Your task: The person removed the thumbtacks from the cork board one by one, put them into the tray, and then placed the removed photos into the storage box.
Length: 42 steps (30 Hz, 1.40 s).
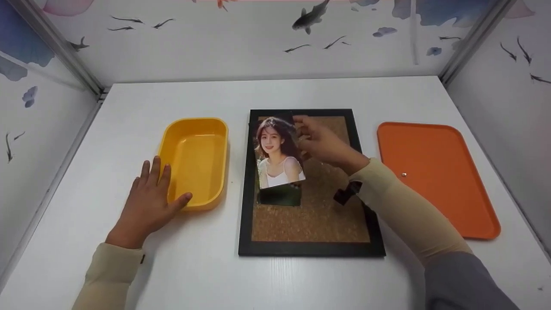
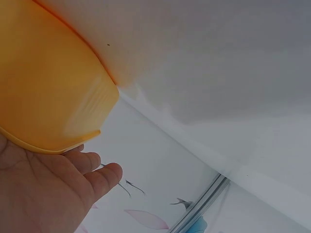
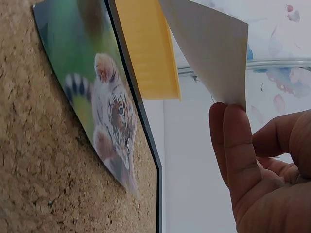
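My right hand [image 1: 320, 142] pinches a photo print [image 1: 277, 155] by its right edge, near the top. This print shows a person with long dark hair and a white top. It is held up over a black-framed cork board [image 1: 310, 224], its pale back turned to the right wrist view. Beneath it on the cork lies a second photo [image 3: 114, 116] with a tiger cub; only its dark green lower part shows in the head view. With fingers spread and mostly straight, my left hand [image 1: 148, 200] rests against the near left rim of a yellow plastic bin [image 1: 196, 168].
To the board's right lies an orange tray [image 1: 434, 172] with a small shiny bit [image 1: 404, 175] on it. A dark strip-like piece [image 1: 346, 193] shows by my right cuff, above the board. Printed wall panels [image 1: 241, 43] with metal corner posts enclose the white table [image 1: 193, 275].
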Tool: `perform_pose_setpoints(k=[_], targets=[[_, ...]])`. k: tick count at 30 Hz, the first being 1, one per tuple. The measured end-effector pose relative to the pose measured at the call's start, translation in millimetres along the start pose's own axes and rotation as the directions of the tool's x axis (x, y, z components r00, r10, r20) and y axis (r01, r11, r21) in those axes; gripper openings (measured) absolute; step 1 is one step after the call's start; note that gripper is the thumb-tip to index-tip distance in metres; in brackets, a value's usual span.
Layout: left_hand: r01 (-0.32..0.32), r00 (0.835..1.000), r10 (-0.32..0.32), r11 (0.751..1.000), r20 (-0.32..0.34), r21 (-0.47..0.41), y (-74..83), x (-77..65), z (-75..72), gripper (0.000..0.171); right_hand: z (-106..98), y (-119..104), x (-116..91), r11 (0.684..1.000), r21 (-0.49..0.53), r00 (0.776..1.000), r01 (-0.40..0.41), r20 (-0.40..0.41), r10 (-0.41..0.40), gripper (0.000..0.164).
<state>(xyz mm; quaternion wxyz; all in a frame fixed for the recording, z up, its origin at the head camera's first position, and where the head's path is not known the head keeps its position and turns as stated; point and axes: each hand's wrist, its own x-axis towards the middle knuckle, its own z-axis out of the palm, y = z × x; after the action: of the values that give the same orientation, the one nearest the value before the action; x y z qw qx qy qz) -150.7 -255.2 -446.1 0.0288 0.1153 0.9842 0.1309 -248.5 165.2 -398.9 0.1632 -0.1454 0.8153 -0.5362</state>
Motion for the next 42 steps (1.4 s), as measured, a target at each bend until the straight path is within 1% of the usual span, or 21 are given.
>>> perform_pose_setpoints(k=[6, 11, 16, 20, 29, 32, 35, 38, 42], targets=[[-0.004, 1.000, 0.004, 1.000, -0.014, 0.007, -1.0, 2.5, 2.7, 0.100, 5.6, -6.0, 0.3, 1.000, 0.025, 1.000, 0.001, 0.006, -0.001, 0.057], [-0.002, 1.000, 0.002, 1.000, -0.008, 0.005, -1.1, 2.8, 2.7, 0.100, 8.7, -9.9, 2.4, 0.998, 0.057, 1.000, 0.022, 0.013, -0.023, 0.057], [0.004, 1.000, -0.004, 1.000, -0.001, 0.001, -0.2, 3.2, 2.8, 0.100, 13.3, -15.2, 4.9, 0.998, 0.061, 1.000, 0.027, 0.015, -0.028, 0.053], [-0.001, 1.000, 0.001, 1.000, -0.006, 0.010, 0.4, 3.0, 2.7, 0.100, 17.8, -19.4, 6.3, 0.997, 0.062, 0.999, 0.035, 0.013, -0.036, 0.055], [0.004, 1.000, -0.004, 1.000, -0.009, 0.010, -0.5, 0.0, 2.2, 0.099, 34.6, -24.3, 13.1, 0.998, 0.042, 0.999, 0.040, 0.027, -0.041, 0.055], [0.003, 1.000, -0.003, 1.000, -0.013, 0.019, -0.4, 1.1, 2.3, 0.099, 40.1, -24.9, 14.5, 0.996, 0.063, 0.998, 0.057, 0.037, -0.059, 0.054], [0.008, 1.000, -0.008, 1.000, -0.006, 0.026, 0.4, 2.0, 1.5, 0.099, 44.8, -26.9, 15.3, 0.992, 0.097, 0.996, 0.082, 0.039, -0.086, 0.055], [0.012, 1.000, -0.012, 1.000, 0.000, 0.029, 0.9, 1.8, 0.3, 0.099, 49.6, -30.6, 16.0, 0.989, 0.110, 0.994, 0.103, 0.037, -0.108, 0.055], [0.009, 1.000, -0.009, 0.999, -0.001, 0.033, 0.7, 0.6, -0.6, 0.100, 56.5, -36.6, 17.9, 0.988, 0.118, 0.992, 0.103, 0.061, -0.111, 0.055]])
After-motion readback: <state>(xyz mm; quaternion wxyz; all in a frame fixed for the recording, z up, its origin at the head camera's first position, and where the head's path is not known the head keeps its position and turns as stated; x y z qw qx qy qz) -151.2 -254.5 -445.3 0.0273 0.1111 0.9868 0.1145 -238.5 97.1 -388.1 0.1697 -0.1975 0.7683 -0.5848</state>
